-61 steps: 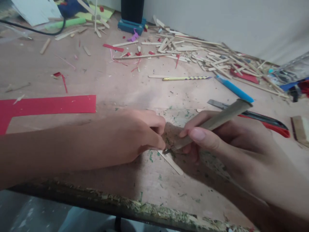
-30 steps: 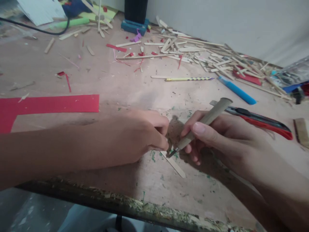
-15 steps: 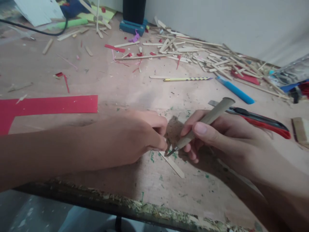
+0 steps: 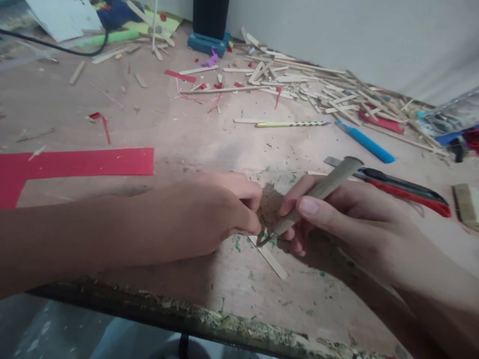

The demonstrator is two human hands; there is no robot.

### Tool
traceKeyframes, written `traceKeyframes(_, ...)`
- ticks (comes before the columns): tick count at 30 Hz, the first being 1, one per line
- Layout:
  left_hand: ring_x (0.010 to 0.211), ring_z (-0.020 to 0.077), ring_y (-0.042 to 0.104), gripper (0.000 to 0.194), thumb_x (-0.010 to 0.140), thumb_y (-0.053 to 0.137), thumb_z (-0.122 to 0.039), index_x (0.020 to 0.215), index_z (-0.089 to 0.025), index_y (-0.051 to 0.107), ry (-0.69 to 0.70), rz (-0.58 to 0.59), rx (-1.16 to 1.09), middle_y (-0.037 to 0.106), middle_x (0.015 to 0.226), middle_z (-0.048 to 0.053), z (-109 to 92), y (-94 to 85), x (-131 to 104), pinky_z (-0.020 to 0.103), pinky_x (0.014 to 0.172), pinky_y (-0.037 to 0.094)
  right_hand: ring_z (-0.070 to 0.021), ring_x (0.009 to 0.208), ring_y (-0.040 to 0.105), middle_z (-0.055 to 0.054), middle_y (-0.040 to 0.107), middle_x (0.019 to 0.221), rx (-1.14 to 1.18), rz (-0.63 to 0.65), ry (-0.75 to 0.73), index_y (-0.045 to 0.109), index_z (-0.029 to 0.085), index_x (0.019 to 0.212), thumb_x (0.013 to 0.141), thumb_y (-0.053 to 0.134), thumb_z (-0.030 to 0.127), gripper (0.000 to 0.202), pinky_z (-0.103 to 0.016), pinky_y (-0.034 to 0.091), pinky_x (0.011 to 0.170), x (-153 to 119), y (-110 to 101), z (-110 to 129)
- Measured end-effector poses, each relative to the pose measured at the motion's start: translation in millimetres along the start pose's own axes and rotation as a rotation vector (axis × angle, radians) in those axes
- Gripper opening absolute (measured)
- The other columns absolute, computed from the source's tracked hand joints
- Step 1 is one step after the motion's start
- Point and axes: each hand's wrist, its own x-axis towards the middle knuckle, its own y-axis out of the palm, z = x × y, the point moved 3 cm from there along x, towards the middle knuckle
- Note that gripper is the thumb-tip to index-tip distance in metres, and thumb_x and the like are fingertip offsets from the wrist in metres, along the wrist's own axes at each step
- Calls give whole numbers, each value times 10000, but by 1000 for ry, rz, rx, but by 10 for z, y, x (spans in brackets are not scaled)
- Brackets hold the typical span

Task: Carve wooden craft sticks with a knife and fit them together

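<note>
My left hand (image 4: pixel 217 212) presses the upper end of a flat wooden stick (image 4: pixel 274 263) against the table, its fingertips closed on it. The stick's rounded lower end points down and right. In my right hand (image 4: pixel 337 214) is a carving tool (image 4: pixel 322 192) with a thick pale handle, fingers wrapped round it. Its thin dark metal tip touches or nearly touches the stick beside my left fingertips. Small green shavings lie around the stick.
Behind my right hand lie a red and black utility knife (image 4: pixel 407 189) and a blue tube-like piece (image 4: pixel 368 142). A patterned pencil (image 4: pixel 292 123) lies further back, before heaped wooden sticks (image 4: pixel 337 94). Red paper (image 4: pixel 90 163) is at left, a wood block (image 4: pixel 466 204) at right.
The carving tool is tilted slightly lower, its handle end a little further down. The left hand keeps its hold on the stick. The whole view has shifted slightly.
</note>
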Motion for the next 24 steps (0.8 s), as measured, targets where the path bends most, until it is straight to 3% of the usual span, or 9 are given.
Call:
traceKeyframes(3, 875, 139, 669, 394, 1023, 482, -47, 897, -274, 778, 9, -10, 14, 713, 979, -33, 10, 8, -2, 284, 757, 455, -124, 614, 598, -9, 686, 717, 8, 41, 26, 766, 240, 903, 1070, 740, 560, 361, -229, 462, 540, -5, 4, 4)
traceKeyframes(7, 862, 130, 659, 406, 1002, 475, -24, 897, -277, 775, 30, -18, 11, 697, 973, -38, 19, 22, -3, 276, 751, 443, -134, 655, 648, -6, 720, 762, 30, 15, 9, 777, 259, 961, 1061, 747, 567, 325, -235, 507, 585, 2, -22, -20)
traceKeyframes(11, 884, 134, 664, 403, 1059, 478, -64, 927, -275, 796, 24, -16, 35, 707, 994, -39, 5, 9, 1, 272, 774, 458, -129, 615, 585, -10, 679, 715, 4, 38, 32, 765, 246, 919, 1073, 733, 550, 343, -232, 426, 529, -7, -34, -33)
traceKeyframes(15, 870, 126, 657, 447, 1074, 456, -59, 939, -271, 826, 13, 2, 35, 700, 964, -42, -20, -17, 10, 280, 764, 461, -142, 678, 638, -15, 717, 778, 11, 41, -9, 783, 268, 966, 1077, 733, 526, 285, -247, 488, 599, -9, -41, -11)
traceKeyframes(19, 878, 134, 671, 436, 1084, 467, -80, 944, -276, 831, 0, 26, 49, 723, 988, -32, -26, -25, 16, 282, 767, 481, -135, 618, 564, -10, 655, 714, 7, 74, 20, 741, 247, 889, 1078, 729, 516, 329, -251, 399, 527, -7, -30, -22)
traceKeyframes(24, 859, 130, 662, 457, 1082, 457, -74, 930, -269, 841, 3, 11, 41, 730, 976, -30, -47, -41, 20, 280, 769, 474, -121, 617, 582, -4, 679, 722, -7, 68, 6, 775, 249, 912, 1030, 798, 534, 309, -220, 430, 527, -14, -48, -20)
